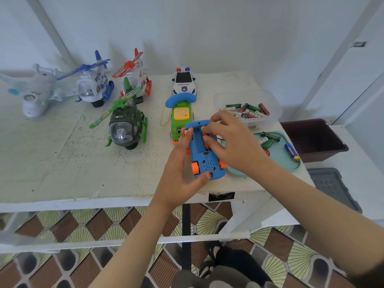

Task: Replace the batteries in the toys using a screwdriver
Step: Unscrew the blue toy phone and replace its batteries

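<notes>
Battery bay largely hidden by curled right hand, anything pinched there not discernible, blue toy gripped underside-up by left hand over table, long axis pointed away, speaker end nearest.

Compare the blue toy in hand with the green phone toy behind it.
Pose: blue toy underside-up, battery bay open; green phone toy upright, keypad showing. Support: blue toy gripped by left hand, right hand at its bay; green phone toy rests on the table. Both: orange parts.
</notes>
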The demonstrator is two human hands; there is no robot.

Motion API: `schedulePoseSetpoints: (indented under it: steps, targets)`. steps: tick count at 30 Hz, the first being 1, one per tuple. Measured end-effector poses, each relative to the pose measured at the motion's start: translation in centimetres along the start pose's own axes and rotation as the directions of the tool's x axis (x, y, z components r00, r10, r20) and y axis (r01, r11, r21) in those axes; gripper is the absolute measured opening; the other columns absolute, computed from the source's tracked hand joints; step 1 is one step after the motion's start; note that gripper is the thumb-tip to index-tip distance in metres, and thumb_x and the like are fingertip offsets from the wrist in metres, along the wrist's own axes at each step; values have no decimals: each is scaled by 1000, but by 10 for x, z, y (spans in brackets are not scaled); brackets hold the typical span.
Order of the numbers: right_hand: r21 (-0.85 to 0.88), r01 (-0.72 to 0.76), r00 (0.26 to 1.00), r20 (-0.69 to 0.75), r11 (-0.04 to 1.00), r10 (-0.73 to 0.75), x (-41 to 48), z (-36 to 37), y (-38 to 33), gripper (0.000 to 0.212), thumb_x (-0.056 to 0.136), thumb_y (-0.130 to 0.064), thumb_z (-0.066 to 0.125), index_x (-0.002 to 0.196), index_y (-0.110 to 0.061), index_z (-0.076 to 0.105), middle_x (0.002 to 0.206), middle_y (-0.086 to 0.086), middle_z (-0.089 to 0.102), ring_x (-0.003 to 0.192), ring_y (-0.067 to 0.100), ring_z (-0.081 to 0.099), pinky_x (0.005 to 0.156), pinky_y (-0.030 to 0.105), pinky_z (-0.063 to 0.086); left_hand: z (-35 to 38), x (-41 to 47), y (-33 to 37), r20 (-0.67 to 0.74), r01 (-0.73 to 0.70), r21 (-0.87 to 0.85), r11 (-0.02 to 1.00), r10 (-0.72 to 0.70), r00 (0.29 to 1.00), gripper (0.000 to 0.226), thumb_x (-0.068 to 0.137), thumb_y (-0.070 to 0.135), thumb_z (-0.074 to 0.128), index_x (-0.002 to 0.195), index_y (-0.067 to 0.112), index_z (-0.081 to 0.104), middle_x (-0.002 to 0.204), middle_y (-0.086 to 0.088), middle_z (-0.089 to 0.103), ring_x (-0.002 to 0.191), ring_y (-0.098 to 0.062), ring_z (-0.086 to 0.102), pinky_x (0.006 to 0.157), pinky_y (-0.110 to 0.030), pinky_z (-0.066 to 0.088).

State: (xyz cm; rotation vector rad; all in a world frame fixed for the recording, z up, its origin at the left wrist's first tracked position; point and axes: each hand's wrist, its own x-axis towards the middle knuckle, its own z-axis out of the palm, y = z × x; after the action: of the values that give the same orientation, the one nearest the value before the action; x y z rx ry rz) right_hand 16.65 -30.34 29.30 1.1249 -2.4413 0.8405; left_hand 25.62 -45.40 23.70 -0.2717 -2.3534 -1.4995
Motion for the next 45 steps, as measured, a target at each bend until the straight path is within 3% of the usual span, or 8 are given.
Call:
schedulePoseSetpoints:
  steps: [8,15,23,29,33,37,41,45]
  targets:
    - [241,-179,982,-19,954,189,-11,-8,9,26,94,-14,50,115,-17,65,105,-4,52,88,0,52,72,8,45,0,0,-2,5,-13,-2,1000,13,1000,88,84,38,66,154,17,17,159,6,26,146,-8,23,116,-22,24]
    - [-317,-407,861,179,856,476,-23,-43,64,32,88,-7,51,110,-22,70,116,3,53,106,20,51,84,32,43,-1,-2,-2,-1,-26,-24,999,26,1000,88,84,33,66,154,11,17,152,32,25,144,2,23,112,-13,23]
    - [-369,-405,732,416,836,539,-10,-55,73,30,88,-5,55,99,-26,73,116,-3,61,92,9,46,82,25,40,-3,-3,-3,4,-26,-61,998,27,1000,87,83,29,66,153,11,17,152,33,25,143,2,23,111,-12,24]
    - [-359,-318,782,424,877,457,-7,-56,70,9,91,-15,61,93,-22,65,102,-4,63,86,8,52,75,26,39,-3,-4,-2,8,-27,-72,997,28,1000,86,84,28,66,152,12,17,151,32,27,143,1,26,111,-13,26]
    - [-66,-382,902,188,922,388,-9,-53,53,7,92,-11,58,98,-14,58,81,-14,55,61,0,53,75,14,38,-3,-4,-1,4,-32,-69,997,33,999,85,83,27,66,152,11,18,150,34,27,142,4,26,109,-10,25]
    - [165,-247,966,-35,955,256,-7,-47,17,25,91,-6,59,112,-17,54,89,-15,56,71,11,56,70,15,47,-3,-4,-2,-4,-28,-62,998,28,1000,87,83,29,66,153,9,18,154,27,26,144,1,24,111,-13,24]
    - [137,-25,995,-94,990,39,-7,-36,-17,17,90,-13,58,107,-14,60,90,-10,61,71,4,54,63,11,43,-3,-4,-2,-1,-26,-60,998,26,1000,86,84,32,66,152,12,18,154,26,26,144,-1,26,112,-15,26]
    - [-31,128,991,-40,991,-129,-14,-19,-22,15,91,-22,54,100,-14,64,92,-2,66,77,11,56,62,30,50,-2,-4,-3,-7,-15,-47,999,14,1000,87,84,36,66,152,14,17,158,6,26,146,-7,25,114,-18,25]
